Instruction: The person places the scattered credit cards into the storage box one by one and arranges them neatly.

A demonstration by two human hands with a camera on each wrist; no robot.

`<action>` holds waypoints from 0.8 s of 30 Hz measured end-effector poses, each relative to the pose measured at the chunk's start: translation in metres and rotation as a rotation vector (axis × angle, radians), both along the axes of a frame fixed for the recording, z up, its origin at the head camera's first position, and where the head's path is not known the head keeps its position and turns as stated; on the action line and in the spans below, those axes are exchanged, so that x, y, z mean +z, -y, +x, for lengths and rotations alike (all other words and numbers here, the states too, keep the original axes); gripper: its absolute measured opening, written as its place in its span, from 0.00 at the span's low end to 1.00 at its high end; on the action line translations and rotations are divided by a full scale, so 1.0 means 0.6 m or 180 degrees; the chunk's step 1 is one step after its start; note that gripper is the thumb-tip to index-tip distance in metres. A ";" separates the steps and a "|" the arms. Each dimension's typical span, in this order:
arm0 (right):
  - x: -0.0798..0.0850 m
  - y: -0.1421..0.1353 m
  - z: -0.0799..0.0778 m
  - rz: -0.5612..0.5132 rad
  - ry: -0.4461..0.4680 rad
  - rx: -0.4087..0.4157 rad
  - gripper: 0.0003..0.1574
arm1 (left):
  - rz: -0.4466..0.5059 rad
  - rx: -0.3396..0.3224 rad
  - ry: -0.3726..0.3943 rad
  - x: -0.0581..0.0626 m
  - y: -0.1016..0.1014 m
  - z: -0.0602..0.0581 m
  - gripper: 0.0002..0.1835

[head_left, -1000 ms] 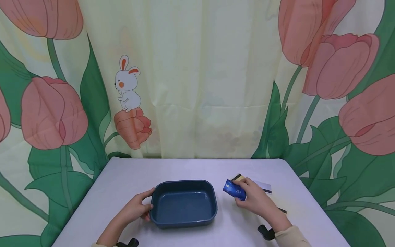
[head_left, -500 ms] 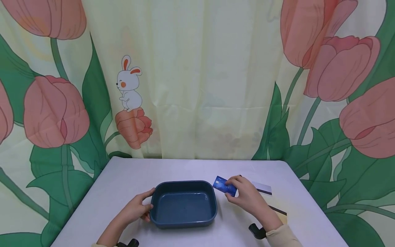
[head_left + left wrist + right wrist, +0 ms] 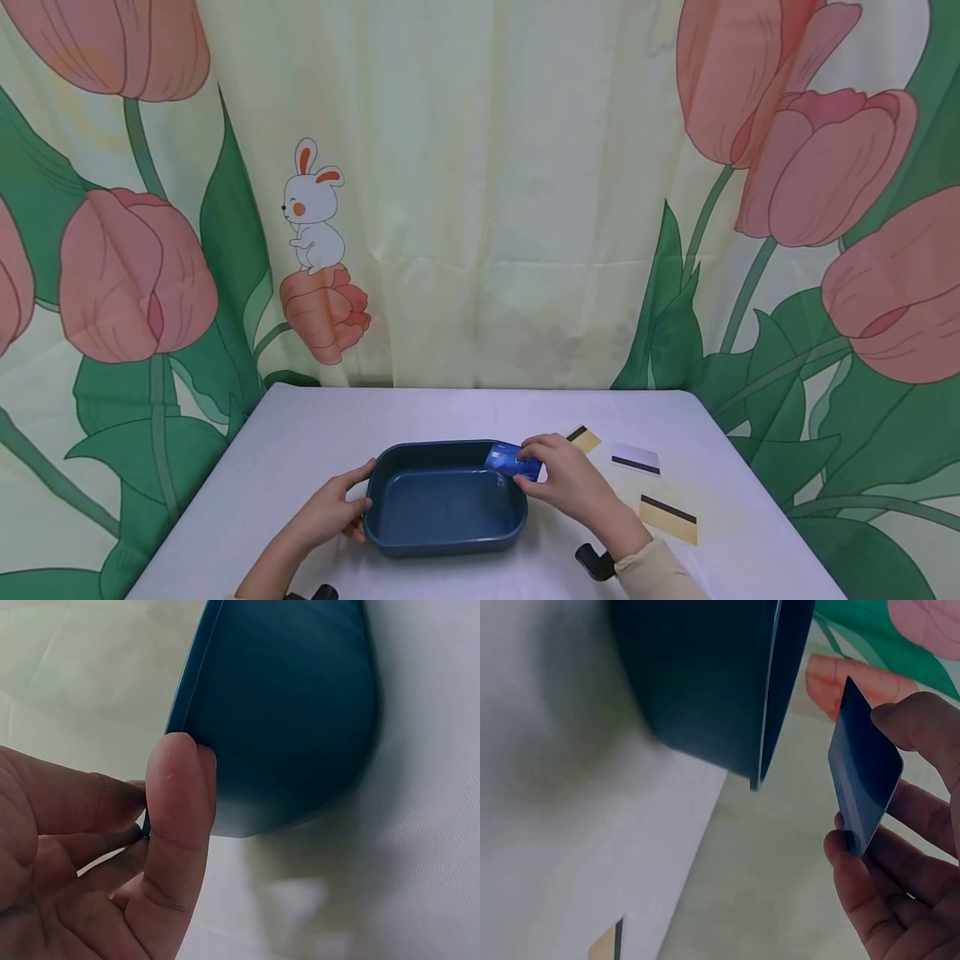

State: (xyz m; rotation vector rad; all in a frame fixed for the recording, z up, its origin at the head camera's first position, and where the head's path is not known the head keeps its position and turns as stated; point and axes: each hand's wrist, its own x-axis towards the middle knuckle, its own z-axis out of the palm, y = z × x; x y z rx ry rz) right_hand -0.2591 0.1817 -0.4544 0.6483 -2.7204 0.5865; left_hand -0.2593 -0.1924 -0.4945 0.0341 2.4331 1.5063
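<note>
A dark blue rectangular dish (image 3: 446, 552) stands on the table. At its left end my left hand (image 3: 326, 508) pinches the rim; in the left wrist view the thumb (image 3: 178, 795) lies against the outer wall. My right hand (image 3: 573, 483) holds a blue bank card (image 3: 504, 460) over the dish's right rim. The right wrist view shows that card (image 3: 862, 769) tilted between thumb and fingers, apart from the dish wall (image 3: 705, 697).
Right of the dish lie a gold card (image 3: 584, 438), a silver card (image 3: 635, 458) and another gold card (image 3: 669, 520), each with a dark stripe. A white cloth covers the table (image 3: 337, 417). Behind it hangs a tulip-print curtain (image 3: 480, 208).
My right hand has carried the blue card leftward, from beside the other cards to over the dish's right rim. The left hand and dish stay put.
</note>
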 end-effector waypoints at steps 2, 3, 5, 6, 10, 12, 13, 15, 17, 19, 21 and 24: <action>-0.002 0.008 -0.002 0.0033 0.0026 0.0067 0.15 | -0.0001 -0.0001 0.0008 0.000 0.000 0.001 0.36; -0.002 0.011 -0.004 0.0055 0.0044 0.0098 0.16 | 0.0001 -0.0005 0.0008 0.001 0.000 0.001 0.36; -0.002 0.017 -0.006 0.0106 0.0069 0.0167 0.16 | 0.0004 -0.0009 0.0009 0.001 0.001 0.001 0.36; -0.002 0.020 -0.007 0.0144 0.0074 0.0192 0.17 | 0.0006 -0.0011 0.0012 0.000 0.001 0.001 0.36; -0.003 0.030 -0.015 0.0303 0.0106 0.0284 0.17 | -0.0004 0.0020 0.0023 -0.001 0.000 0.000 0.36; -0.004 0.035 -0.020 0.0385 0.0134 0.0316 0.16 | -0.0013 0.0038 0.0024 -0.003 -0.001 0.000 0.36; -0.005 0.038 -0.022 0.0415 0.0154 0.0332 0.16 | -0.0022 0.0045 0.0021 -0.003 -0.002 -0.001 0.36; -0.007 0.042 -0.026 0.0438 0.0184 0.0367 0.16 | -0.0034 0.0046 0.0013 -0.004 -0.003 -0.001 0.36; -0.008 0.045 -0.027 0.0449 0.0193 0.0394 0.15 | -0.0048 0.0047 0.0014 -0.004 -0.004 -0.001 0.36; -0.008 0.049 -0.028 0.0457 0.0191 0.0410 0.14 | -0.0057 0.0056 0.0022 -0.004 -0.004 -0.001 0.36; -0.009 0.054 -0.030 0.0485 0.0185 0.0432 0.13 | -0.0070 0.0082 0.0034 -0.004 -0.004 -0.001 0.36; -0.010 0.062 -0.033 0.0523 0.0227 0.0474 0.13 | -0.0081 0.0100 0.0044 -0.003 -0.003 0.000 0.36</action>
